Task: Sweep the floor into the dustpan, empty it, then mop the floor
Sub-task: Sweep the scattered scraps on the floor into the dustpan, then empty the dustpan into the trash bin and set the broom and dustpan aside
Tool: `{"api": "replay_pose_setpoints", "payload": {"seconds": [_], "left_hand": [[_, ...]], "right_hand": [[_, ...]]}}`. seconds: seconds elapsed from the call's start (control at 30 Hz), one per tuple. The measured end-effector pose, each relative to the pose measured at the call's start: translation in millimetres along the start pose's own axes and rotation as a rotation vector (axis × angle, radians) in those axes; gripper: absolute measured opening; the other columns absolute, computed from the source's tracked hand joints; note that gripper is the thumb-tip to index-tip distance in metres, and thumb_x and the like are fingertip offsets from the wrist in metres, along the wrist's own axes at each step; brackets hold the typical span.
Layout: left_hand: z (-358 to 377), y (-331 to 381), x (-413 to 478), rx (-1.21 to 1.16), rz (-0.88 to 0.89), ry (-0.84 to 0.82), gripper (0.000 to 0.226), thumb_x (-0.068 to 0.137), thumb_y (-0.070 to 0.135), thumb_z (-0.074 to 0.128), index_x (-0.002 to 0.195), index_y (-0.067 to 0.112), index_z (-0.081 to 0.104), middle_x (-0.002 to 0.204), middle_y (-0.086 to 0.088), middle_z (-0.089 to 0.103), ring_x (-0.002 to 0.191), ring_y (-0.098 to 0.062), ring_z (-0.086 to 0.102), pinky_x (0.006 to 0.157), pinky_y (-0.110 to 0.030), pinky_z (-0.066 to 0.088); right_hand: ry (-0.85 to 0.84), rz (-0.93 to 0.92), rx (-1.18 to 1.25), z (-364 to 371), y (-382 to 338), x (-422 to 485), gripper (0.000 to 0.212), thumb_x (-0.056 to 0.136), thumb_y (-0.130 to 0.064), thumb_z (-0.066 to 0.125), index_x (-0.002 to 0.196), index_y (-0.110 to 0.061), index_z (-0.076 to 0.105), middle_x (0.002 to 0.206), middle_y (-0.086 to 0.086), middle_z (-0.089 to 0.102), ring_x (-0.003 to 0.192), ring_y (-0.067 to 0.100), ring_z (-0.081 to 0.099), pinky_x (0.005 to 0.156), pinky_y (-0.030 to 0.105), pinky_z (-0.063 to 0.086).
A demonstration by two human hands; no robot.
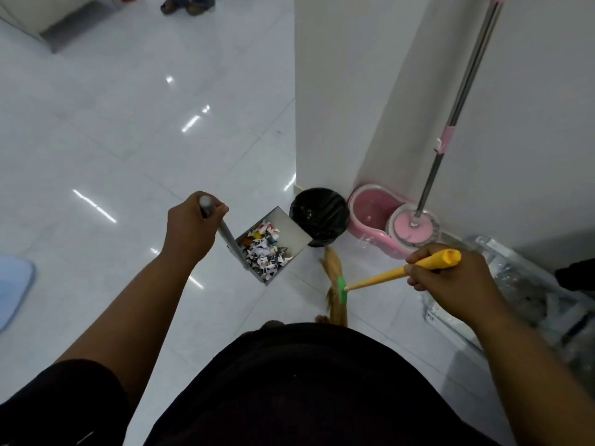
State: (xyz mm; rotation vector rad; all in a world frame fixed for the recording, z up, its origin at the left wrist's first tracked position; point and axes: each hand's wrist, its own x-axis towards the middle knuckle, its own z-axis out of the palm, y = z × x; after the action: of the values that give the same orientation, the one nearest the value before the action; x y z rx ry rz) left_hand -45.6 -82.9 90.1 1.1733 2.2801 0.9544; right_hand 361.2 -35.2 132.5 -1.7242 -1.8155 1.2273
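Observation:
My left hand (190, 226) grips the top of the grey handle of a metal dustpan (291, 231), which holds a heap of small paper scraps (265, 249). The dustpan sits just left of a bin lined with a black bag (320, 215). My right hand (450, 281) grips the yellow handle of a broom (380, 278); its straw bristles (335, 284) hang near the floor below the dustpan. A pink mop bucket (376, 217) stands against the wall, with the mop (450, 123) resting in its spinner.
A white wall corner (322, 107) rises behind the bin. Clear plastic packaging (515, 284) lies on the floor at the right. Another person's feet (186, 4) show at the top. A pale blue object (13, 284) sits at the left edge. Glossy white tiles (128, 140) spread out to the left.

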Motion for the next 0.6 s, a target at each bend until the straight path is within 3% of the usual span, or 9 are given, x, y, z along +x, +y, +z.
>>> {"api": "replay_pose_setpoints", "payload": {"seconds": [0.13, 0.37, 0.47, 0.6], "left_hand": [[10.0, 36.6, 8.8, -0.003, 0.086, 0.022, 0.009, 0.086, 0.027, 0.07, 0.086, 0.021, 0.064, 0.083, 0.017, 0.066, 0.073, 0.012, 0.059, 0.061, 0.0, 0.039], [52.5, 82.7, 22.3, 0.018, 0.226, -0.074, 0.008, 0.087, 0.02, 0.07, 0.087, 0.018, 0.062, 0.09, 0.005, 0.07, 0.08, -0.007, 0.061, 0.066, -0.002, 0.041], [70.0, 92.7, 30.8, 0.038, 0.277, -0.137, 0.007, 0.087, 0.018, 0.068, 0.089, 0.016, 0.062, 0.091, 0.002, 0.071, 0.084, -0.011, 0.064, 0.07, -0.01, 0.045], [87.5, 100.9, 43.0, 0.088, 0.355, -0.218, 0.007, 0.087, 0.017, 0.067, 0.091, 0.014, 0.062, 0.09, 0.001, 0.07, 0.085, -0.018, 0.065, 0.076, -0.032, 0.053]], "right_hand": [[0.007, 0.0, -0.042, -24.3, 13.4, 6.5, 0.018, 0.075, -0.018, 0.073, 0.079, -0.035, 0.07, 0.064, -0.004, 0.072, 0.063, 0.013, 0.071, 0.071, 0.046, 0.059], [0.072, -0.048, -0.126, -45.4, 15.5, 20.4, 0.016, 0.078, -0.026, 0.074, 0.079, -0.041, 0.067, 0.063, -0.014, 0.069, 0.063, 0.007, 0.068, 0.073, 0.043, 0.057], [0.073, -0.03, -0.112, -49.2, 14.1, 29.6, 0.018, 0.078, -0.028, 0.073, 0.08, -0.045, 0.067, 0.064, -0.014, 0.07, 0.064, 0.006, 0.068, 0.074, 0.043, 0.057], [0.076, 0.012, -0.067, -48.5, 14.5, 37.1, 0.016, 0.077, -0.027, 0.074, 0.08, -0.042, 0.069, 0.065, -0.011, 0.071, 0.064, 0.009, 0.069, 0.073, 0.045, 0.058]]}}
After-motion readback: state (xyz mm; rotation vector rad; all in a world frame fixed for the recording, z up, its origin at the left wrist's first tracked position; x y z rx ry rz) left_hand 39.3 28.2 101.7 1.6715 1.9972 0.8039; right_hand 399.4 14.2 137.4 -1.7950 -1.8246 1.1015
